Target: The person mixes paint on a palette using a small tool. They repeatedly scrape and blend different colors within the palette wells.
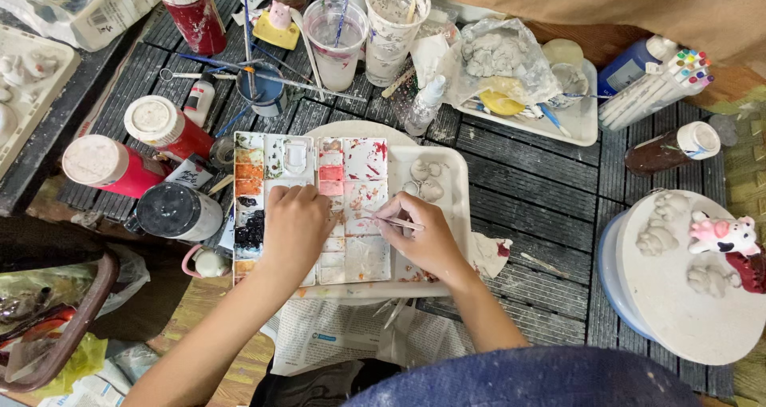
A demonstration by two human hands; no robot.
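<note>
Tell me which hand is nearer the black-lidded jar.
Left. The left hand rests on the paint palette, just right of the jar. The right hand, holding a thin brush, lies farther right across the palette.

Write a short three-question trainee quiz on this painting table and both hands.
1. True or false: the right hand holds a thin brush over the paint palette.
2. What does the left hand rest on?
A. a red paint bottle
B. the palette
C. the marker set
3. Fill in: the painted cow figurine stands on a round white ____ at the right.

Key:
1. True
2. B
3. Lid
</note>
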